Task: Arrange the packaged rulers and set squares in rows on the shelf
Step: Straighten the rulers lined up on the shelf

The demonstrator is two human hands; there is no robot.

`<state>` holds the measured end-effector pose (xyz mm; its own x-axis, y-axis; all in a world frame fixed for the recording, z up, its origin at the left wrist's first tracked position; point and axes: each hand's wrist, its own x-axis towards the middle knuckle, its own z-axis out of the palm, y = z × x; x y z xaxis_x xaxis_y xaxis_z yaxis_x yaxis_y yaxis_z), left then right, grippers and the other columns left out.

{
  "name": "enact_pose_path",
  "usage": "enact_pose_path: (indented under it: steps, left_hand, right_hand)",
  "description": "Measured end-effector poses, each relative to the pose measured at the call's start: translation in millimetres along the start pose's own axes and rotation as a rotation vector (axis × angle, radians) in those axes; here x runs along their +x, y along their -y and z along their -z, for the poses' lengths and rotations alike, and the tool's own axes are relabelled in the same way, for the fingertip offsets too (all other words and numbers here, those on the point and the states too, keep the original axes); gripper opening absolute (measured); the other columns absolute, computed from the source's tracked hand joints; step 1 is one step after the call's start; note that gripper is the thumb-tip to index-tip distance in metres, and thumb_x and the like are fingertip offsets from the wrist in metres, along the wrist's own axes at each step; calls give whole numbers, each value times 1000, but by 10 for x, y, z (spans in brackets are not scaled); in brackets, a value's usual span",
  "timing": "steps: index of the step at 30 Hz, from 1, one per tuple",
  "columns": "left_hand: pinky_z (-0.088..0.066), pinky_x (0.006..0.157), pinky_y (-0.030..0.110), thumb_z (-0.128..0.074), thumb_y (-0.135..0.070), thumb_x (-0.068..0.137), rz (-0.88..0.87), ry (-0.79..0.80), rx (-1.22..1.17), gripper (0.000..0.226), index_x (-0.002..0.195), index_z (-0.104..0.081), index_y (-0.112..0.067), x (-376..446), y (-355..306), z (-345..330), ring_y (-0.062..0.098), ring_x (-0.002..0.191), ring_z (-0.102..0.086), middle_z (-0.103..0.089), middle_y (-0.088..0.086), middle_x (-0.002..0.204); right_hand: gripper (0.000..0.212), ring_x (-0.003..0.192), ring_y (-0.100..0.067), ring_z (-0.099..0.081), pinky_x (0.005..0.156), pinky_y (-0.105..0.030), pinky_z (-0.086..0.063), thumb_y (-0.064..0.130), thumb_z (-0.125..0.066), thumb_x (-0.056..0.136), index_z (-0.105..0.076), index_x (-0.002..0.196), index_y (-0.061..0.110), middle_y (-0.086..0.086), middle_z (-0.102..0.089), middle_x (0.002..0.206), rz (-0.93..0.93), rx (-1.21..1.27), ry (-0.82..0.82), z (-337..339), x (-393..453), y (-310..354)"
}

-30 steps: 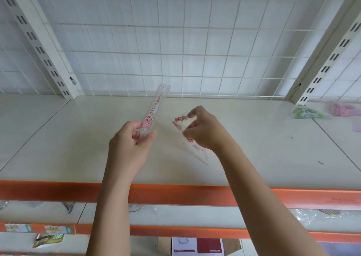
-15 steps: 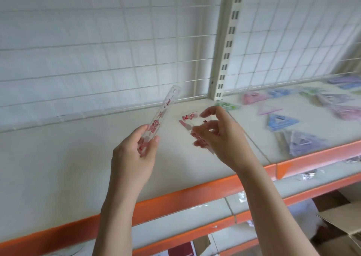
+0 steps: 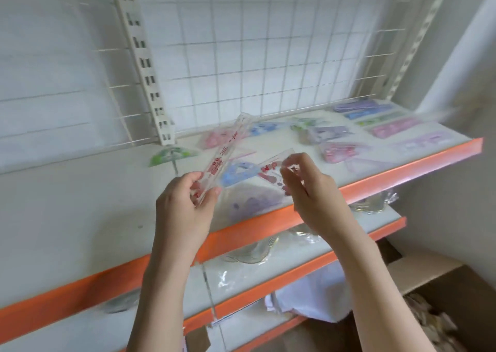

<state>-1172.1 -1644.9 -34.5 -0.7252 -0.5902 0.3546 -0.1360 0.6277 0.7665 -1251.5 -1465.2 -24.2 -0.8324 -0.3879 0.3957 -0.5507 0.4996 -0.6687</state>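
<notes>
Right now I am holding two clear plastic pieces up in front of the shelf (image 3: 418, 161). My left hand (image 3: 185, 204) is gripping the lower end of a long, flat, see-through ruler (image 3: 225, 153) with red print, my thumb and fingers curling round it, and the ruler is slanting up and to the right. My right hand (image 3: 308, 188) is pinching a clear set square (image 3: 271, 169), also printed in red, between thumb and fingertips; its shape is partly hiding behind my fingers.

I am looking at a smooth, pale shelf board with a bright orange front edge. Behind it a white wire grid (image 3: 268, 56) is standing between slotted white uprights (image 3: 142, 64). Glossy packets are lying scattered on the board: a green one (image 3: 171, 155) near the left upright, a pink one (image 3: 214, 136) and a blue one (image 3: 239, 171) behind my ruler, a purple triangular one (image 3: 255, 198) near the front edge, and more in pink, purple, blue and green toward the right end (image 3: 394, 131). Everything there is blurring, so I cannot count them exactly.

Below, a second orange-edged shelf (image 3: 349, 244) is carrying crinkly clear wrappers, and a brown cardboard box (image 3: 429, 271) is sitting at the lower right.
</notes>
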Motion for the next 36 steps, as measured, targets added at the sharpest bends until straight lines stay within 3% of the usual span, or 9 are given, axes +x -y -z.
enact_pose_path:
  steps: [4,8,13,15,17,19,24,31,36]
  left_hand:
    - [-41,81,26,-71,-22,81,-29,29,51,43,120,-62,-7,42,-272,-438,22,80,-56,-64,11,100]
    - [-34,76,17,-70,-19,81,-65,43,66,43,121,-61,-6,178,-493,-752,18,77,-51,-62,13,99]
    - [-37,81,21,-68,-22,83,-66,74,37,42,123,-61,-11,418,-718,-1097,18,80,-51,-61,8,100]
    - [-39,83,25,-68,-23,83,-61,90,19,42,123,-61,-12,521,-772,-1224,19,81,-52,-60,6,99]
    - [-44,84,27,-69,-23,83,-65,105,-1,42,122,-61,-11,624,-804,-1331,19,81,-52,-58,4,97]
    - [-42,81,24,-69,-23,82,-75,122,-7,42,122,-61,-12,736,-816,-1434,18,82,-52,-59,4,97]
    - [-30,72,14,-71,-20,81,-93,153,49,41,120,-62,-12,964,-836,-1634,14,84,-49,-58,1,96]
    - [-30,71,14,-72,-17,80,-102,156,108,40,118,-63,-9,1100,-975,-1924,14,81,-49,-62,6,101]
    - [-31,73,18,-73,-16,78,-88,166,169,42,119,-63,-11,1054,-1168,-2185,14,79,-46,-62,4,99]
  right_hand:
    - [43,67,-18,-50,59,-27,-32,38,-60,87,-42,118,15,-3,-54,71,-51,-49,-7,403,28,-428]
    - [70,78,-19,-47,63,-24,-27,35,-74,77,-29,130,23,6,-45,88,-107,-104,92,614,168,-756]
    - [68,78,-13,-47,72,-29,-38,40,-69,81,-32,136,27,11,-43,101,-66,-241,146,791,407,-1033]
    - [70,96,-17,-52,83,-33,-42,40,-69,81,-34,140,27,8,-46,110,-72,-319,172,873,525,-1165]
    - [71,117,-18,-47,94,-34,-36,39,-68,81,-34,142,26,4,-50,124,-90,-410,213,957,676,-1313]
    - [69,124,-17,-43,98,-34,-30,40,-67,82,-35,141,24,5,-51,132,-127,-496,261,1034,852,-1439]
    - [62,120,-19,-43,101,-35,-30,41,-67,82,-39,134,22,3,-54,128,-161,-582,408,1100,1188,-1675]
    - [61,124,-16,-38,101,-32,-29,42,-66,83,-40,136,26,7,-49,134,-54,-522,550,1114,1439,-1868]
    - [53,125,-18,-40,103,-35,-32,37,-64,86,-46,134,29,6,-47,136,60,-474,558,1247,1558,-2097]
